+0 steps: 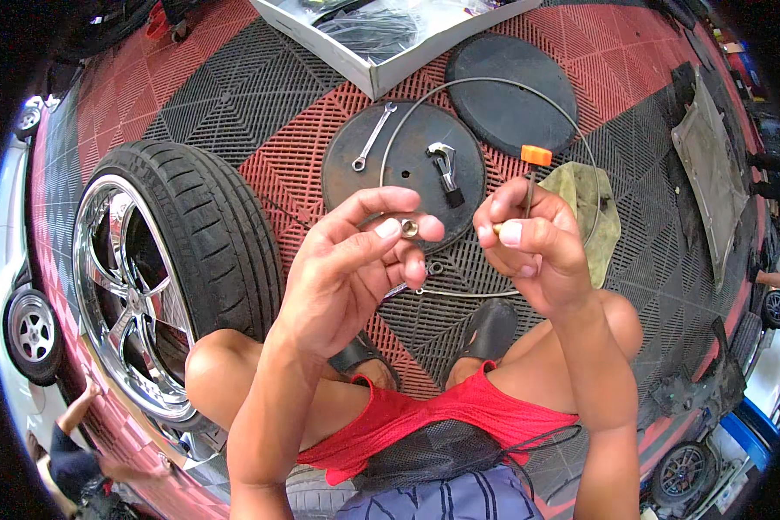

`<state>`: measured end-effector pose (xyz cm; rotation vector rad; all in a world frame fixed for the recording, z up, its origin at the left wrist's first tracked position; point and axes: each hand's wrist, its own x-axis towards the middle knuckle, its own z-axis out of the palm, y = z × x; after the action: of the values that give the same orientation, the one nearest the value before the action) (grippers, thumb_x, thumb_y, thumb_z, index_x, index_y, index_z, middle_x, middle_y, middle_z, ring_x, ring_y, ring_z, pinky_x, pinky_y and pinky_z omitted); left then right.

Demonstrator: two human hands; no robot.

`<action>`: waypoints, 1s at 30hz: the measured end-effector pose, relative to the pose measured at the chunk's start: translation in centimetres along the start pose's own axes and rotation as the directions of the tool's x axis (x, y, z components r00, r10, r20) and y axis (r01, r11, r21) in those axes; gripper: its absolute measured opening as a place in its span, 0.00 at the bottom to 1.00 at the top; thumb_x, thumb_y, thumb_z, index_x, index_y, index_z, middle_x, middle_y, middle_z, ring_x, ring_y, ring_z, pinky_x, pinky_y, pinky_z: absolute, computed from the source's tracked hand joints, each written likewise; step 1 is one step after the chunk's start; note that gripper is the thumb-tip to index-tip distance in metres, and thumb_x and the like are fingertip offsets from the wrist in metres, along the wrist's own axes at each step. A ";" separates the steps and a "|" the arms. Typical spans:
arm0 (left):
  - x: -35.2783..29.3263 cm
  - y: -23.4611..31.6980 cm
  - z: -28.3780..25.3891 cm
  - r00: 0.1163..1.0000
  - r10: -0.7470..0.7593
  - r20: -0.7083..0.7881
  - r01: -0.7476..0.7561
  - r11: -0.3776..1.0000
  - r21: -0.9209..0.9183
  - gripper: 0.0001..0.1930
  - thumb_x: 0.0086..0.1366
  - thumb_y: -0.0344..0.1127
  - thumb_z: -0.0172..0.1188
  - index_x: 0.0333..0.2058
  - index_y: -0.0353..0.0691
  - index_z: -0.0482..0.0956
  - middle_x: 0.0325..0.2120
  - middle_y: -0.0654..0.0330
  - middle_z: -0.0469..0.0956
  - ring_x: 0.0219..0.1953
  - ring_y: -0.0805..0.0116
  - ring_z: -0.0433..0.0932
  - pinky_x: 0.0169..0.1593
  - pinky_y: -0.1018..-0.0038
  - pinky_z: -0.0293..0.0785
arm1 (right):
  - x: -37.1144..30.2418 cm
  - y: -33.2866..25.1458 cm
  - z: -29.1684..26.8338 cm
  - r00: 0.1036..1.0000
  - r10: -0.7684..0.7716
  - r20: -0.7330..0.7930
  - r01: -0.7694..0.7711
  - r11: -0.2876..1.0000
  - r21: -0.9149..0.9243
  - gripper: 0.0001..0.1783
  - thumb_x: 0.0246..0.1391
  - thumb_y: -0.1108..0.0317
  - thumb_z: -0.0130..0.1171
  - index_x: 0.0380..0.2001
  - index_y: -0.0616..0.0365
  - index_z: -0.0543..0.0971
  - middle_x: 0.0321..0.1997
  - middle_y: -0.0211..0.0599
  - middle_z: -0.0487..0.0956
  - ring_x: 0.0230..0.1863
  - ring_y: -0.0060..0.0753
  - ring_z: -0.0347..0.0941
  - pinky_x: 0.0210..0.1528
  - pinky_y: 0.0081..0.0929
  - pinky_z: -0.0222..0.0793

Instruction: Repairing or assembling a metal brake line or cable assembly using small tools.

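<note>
Between the thumb and fingers of my left hand [348, 260] sits a small metal fitting nut [409, 228], its hole facing up. My right hand [542, 243] pinches a small brass-coloured fitting [497, 228]. A thin tube with an orange cap [536, 156] rises from behind the right fingers; its lower end is hidden. A long thin metal tube [472, 81] loops around behind both hands. Beyond them, a combination wrench [374, 137] and a small tubing cutter [446, 173] lie on a dark round plate [347, 165]. Another wrench [396, 290] shows partly below my left hand.
A chrome wheel with its tyre [225, 234] stands at my left. An open box [364, 69] of black ties or cables is at the far side, beside a second black disc [511, 95]. A yellowish cloth [611, 217] lies right. Another person [78, 459] is at lower left.
</note>
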<state>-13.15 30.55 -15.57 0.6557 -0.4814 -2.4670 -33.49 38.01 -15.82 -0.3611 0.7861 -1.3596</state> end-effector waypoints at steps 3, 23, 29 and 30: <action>0.1 -0.2 0.0 1.000 0.008 0.030 -0.008 1.000 -0.004 0.14 0.64 0.30 0.53 0.48 0.32 0.69 0.40 0.49 0.77 0.31 0.68 0.77 0.38 0.75 0.76 | -0.1 -0.1 -0.1 1.000 0.014 -0.014 -0.015 0.997 -0.079 0.08 0.46 0.75 0.58 0.32 0.63 0.74 0.29 0.41 0.78 0.13 0.09 0.54 0.15 0.11 0.49; 0.3 -1.4 1.1 0.797 0.571 0.197 -0.306 0.101 0.947 0.11 0.50 0.25 0.69 0.33 0.34 0.80 0.28 0.62 0.80 0.28 0.81 0.75 0.31 0.83 0.71 | 0.4 0.3 0.4 0.991 0.067 -0.118 -0.085 0.985 -0.151 0.11 0.52 0.71 0.60 0.39 0.62 0.77 0.30 0.36 0.79 0.13 0.08 0.54 0.15 0.11 0.48; 0.1 -1.6 1.1 0.815 0.556 0.165 -0.289 0.143 0.947 0.12 0.51 0.25 0.69 0.35 0.33 0.79 0.28 0.61 0.80 0.27 0.79 0.76 0.30 0.82 0.72 | 0.4 0.3 0.7 0.982 0.070 -0.177 -0.095 0.987 -0.133 0.12 0.51 0.72 0.59 0.40 0.63 0.76 0.31 0.36 0.79 0.13 0.08 0.54 0.15 0.10 0.48; 0.2 -1.8 0.8 0.811 0.565 0.151 -0.307 0.191 0.932 0.11 0.51 0.25 0.68 0.35 0.33 0.79 0.29 0.60 0.80 0.28 0.78 0.76 0.31 0.82 0.72 | 0.5 0.3 0.7 0.982 0.071 -0.178 -0.095 0.987 -0.133 0.12 0.51 0.72 0.59 0.40 0.63 0.76 0.31 0.36 0.79 0.13 0.08 0.54 0.15 0.10 0.48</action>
<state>-14.49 32.03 -15.79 1.0138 -1.8016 -1.2761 -32.81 37.49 -15.65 -0.3198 1.0339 -1.2715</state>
